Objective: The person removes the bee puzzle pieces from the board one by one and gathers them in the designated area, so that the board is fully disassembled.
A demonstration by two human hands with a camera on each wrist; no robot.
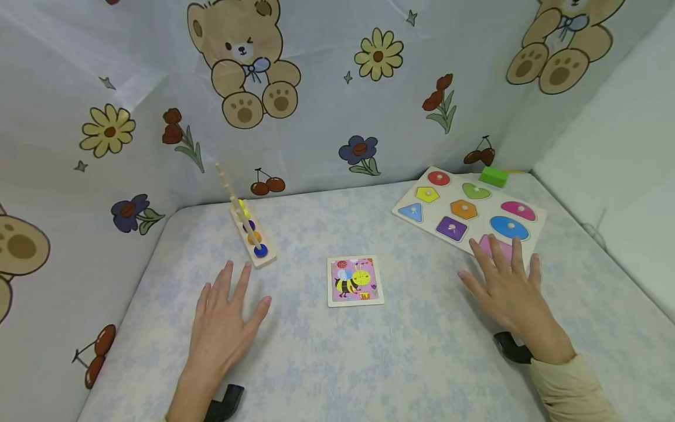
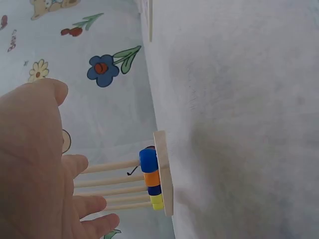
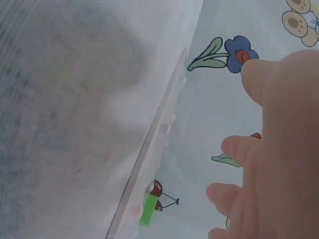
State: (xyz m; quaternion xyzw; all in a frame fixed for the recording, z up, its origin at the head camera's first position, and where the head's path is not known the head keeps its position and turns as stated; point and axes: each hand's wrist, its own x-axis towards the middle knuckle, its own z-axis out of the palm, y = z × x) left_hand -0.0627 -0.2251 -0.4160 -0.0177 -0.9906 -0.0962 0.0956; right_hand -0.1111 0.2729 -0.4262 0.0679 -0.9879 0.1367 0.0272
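My left hand (image 1: 224,325) hovers over the table with fingers spread, holding nothing. Just beyond its fingertips stands a wooden peg stacker (image 1: 268,258), its upright rods carrying blue, orange and yellow beads (image 2: 148,161) low on the base. On the right, my right hand (image 1: 511,296) is also spread and holds nothing; its fingertips overlap the near edge of a shape puzzle board (image 1: 443,196) in the head view. In the right wrist view the board (image 3: 144,149) lies apart from the fingers. Between the hands lies a small square bee puzzle (image 1: 355,281) in a pale frame.
A green block (image 1: 494,176) sits at the far edge of the shape board. Behind the table (image 1: 316,363) hangs a cloth (image 1: 321,70) printed with bears and flowers. A white wall (image 1: 617,146) borders the right side.
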